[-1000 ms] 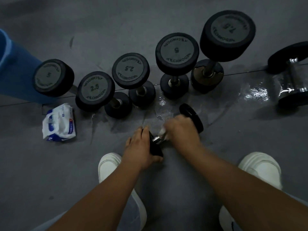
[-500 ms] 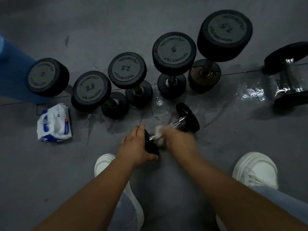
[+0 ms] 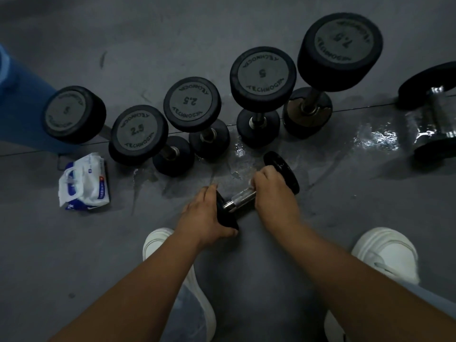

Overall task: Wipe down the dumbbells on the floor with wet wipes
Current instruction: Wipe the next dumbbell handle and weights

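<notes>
Currently in hand: dumbbell [image 3: 243, 197], small, lying on its side on the floor [image 3: 74, 255], chrome bar bare between the two hands.

Left hand [image 3: 204, 213]: clasped round the near head, fingers over the top, thumb along the lower edge. Judged a steadying hold, to pin the weight against rolling during rubbing at the other end.

Right hand [image 3: 274, 191]: clenched round the bar, hard up against the far head. No wipe visible; probably balled inside the fist, not confirmable.

Beyond both hands: row [image 3: 192, 104] of five dumbbells stood on end, close together. Markings 2.5, 2.5, 5 and 7.5 legible, leftmost blurred. Probably stood upright to save room and keep apart from the one being cleaned; whether wiped or waiting, not tellable.

Left of the left hand, well apart: pack [image 3: 84, 183] of wipes, white and blue, flat on the floor, seemingly kept near for a fresh sheet.

Far right of the right hand: second lying dumbbell [image 3: 430, 119], a wet patch [image 3: 375, 139] shining beside; thinner wet streaks just beyond the knuckles.

Beyond the pack: blue roll [image 3: 22, 112].

Below the wrists, one each side: white shoes [image 3: 387, 253].

Step judged: wiping the bar, rubber heads likely due after. Hazard: wet chrome, slippery to grip.
</notes>
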A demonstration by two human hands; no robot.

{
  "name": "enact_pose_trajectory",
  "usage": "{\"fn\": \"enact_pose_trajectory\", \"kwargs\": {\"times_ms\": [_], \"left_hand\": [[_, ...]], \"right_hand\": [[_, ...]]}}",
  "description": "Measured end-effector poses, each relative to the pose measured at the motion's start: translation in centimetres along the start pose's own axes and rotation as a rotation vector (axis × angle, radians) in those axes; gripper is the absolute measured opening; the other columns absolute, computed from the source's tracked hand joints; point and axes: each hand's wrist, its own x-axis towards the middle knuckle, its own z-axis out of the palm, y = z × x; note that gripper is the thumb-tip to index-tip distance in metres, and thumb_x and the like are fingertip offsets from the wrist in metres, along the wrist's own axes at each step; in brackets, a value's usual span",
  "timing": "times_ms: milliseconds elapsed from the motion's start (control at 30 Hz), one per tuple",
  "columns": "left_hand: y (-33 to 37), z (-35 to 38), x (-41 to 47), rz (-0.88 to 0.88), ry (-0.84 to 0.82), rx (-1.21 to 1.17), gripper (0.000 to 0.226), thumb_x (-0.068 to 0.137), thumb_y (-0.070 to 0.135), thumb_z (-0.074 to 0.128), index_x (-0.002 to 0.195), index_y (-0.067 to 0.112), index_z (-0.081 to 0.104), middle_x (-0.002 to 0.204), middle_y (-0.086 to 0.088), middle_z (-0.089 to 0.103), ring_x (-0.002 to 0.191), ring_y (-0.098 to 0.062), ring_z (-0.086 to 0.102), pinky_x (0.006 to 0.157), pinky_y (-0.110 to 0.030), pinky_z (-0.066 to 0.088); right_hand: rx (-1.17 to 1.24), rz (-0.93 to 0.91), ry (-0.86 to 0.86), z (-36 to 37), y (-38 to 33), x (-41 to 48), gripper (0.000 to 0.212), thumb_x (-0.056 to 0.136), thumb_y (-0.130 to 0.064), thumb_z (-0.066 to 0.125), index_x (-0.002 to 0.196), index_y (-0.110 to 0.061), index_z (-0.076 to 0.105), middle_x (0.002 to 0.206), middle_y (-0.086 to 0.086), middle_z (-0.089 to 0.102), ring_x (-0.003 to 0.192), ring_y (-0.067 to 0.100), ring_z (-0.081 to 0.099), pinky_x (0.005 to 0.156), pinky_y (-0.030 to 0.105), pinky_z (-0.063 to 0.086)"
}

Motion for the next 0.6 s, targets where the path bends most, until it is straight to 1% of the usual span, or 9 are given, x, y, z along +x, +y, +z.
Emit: {"fn": "enact_pose_trajectory", "kwargs": {"times_ms": [67,133,200,267,300,367,467,533,600], "left_hand": [[-0.1,0.0,0.1,0.008,-0.002,-0.02,0.133,0.054,0.052,0.089,0.156,0.023,0.008,0.155,0.003,0.026,0.138,-0.021,0.037,0.112,-0.041,0.035],[-0.2,0.0,0.0,0.018,0.004,-0.027,0.135,0.055,0.051,0.089,0.156,0.023,0.004,0.158,0.002,0.021,0.14,-0.022,0.033,0.112,-0.04,0.035],[-0.3,0.4,-0.5,0.052,0.068,-0.021,0.134,0.057,0.05,0.089,0.156,0.023,0.004,0.159,0.001,0.016,0.14,-0.022,0.033,0.11,-0.035,0.037],[-0.5,1.6,-1.5,0.096,0.152,-0.049,0.127,0.059,0.048,0.089,0.156,0.019,0.012,0.159,0.0,0.018,0.14,-0.021,0.034,0.107,-0.029,0.034],[-0.5,2.3,-1.9,0.108,0.179,-0.064,0.125,0.059,0.047,0.09,0.155,0.016,0.016,0.159,-0.003,0.018,0.142,-0.022,0.033,0.109,-0.028,0.031],[-0.4,3.7,-2.3,0.096,0.227,-0.029,0.126,0.055,0.05,0.09,0.154,0.011,0.022,0.16,-0.008,0.019,0.144,-0.027,0.03,0.114,-0.033,0.028],[-0.2,3.4,-1.8,0.085,0.251,0.038,0.126,0.051,0.06,0.087,0.151,0.013,0.026,0.156,-0.008,0.027,0.138,-0.028,0.036,0.113,-0.038,0.032],[-0.4,2.2,-1.2,0.071,0.126,-0.056,0.125,0.052,0.062,0.086,0.151,0.019,0.023,0.152,-0.003,0.032,0.135,-0.021,0.041,0.11,-0.034,0.037],[-0.8,1.0,-0.5,0.058,-0.017,-0.167,0.127,0.05,0.059,0.089,0.151,0.022,0.022,0.15,-0.001,0.036,0.133,-0.016,0.042,0.11,-0.033,0.038]], "right_hand": [[-0.229,-0.084,-0.032,1.3,0.7,-1.4,0.046,0.082,-0.012,0.045,0.127,-0.013,0.053,0.129,0.005,0.05,0.112,0.028,0.05,0.082,0.038,0.044],[-0.284,-0.173,-0.025,1.7,1.4,-2.1,0.059,0.076,-0.017,0.049,0.134,-0.011,0.051,0.136,0.003,0.049,0.124,0.026,0.045,0.095,0.04,0.039],[-0.22,-0.239,-0.002,1.6,2.1,-1.2,0.052,0.075,-0.018,0.055,0.127,-0.011,0.056,0.128,0.003,0.055,0.123,0.025,0.047,0.102,0.038,0.036],[-0.284,-0.292,-0.038,1.4,2.2,0.1,0.038,0.078,-0.015,0.052,0.115,-0.012,0.06,0.117,0.007,0.058,0.117,0.029,0.05,0.108,0.039,0.034],[-0.327,-0.303,-0.088,1.2,2.1,0.6,0.033,0.08,-0.013,0.047,0.11,-0.013,0.06,0.111,0.01,0.059,0.113,0.031,0.052,0.109,0.041,0.033],[-0.358,-0.291,-0.215,1.1,1.6,1.3,0.031,0.083,-0.011,0.039,0.106,-0.015,0.06,0.107,0.01,0.059,0.108,0.033,0.053,0.108,0.04,0.032],[-0.347,-0.265,-0.386,0.0,1.0,2.9,0.029,0.089,-0.008,0.046,0.115,-0.016,0.058,0.117,0.008,0.056,0.115,0.031,0.047,0.103,0.036,0.032],[-0.385,-0.317,-0.516,-0.8,1.2,3.6,0.032,0.088,-0.009,0.053,0.119,-0.016,0.058,0.122,0.01,0.056,0.118,0.031,0.048,0.1,0.037,0.034],[-0.419,-0.362,-0.543,-1.2,1.7,3.4,0.033,0.086,-0.015,0.057,0.118,-0.016,0.058,0.123,0.01,0.055,0.119,0.03,0.049,0.098,0.037,0.036]]}}
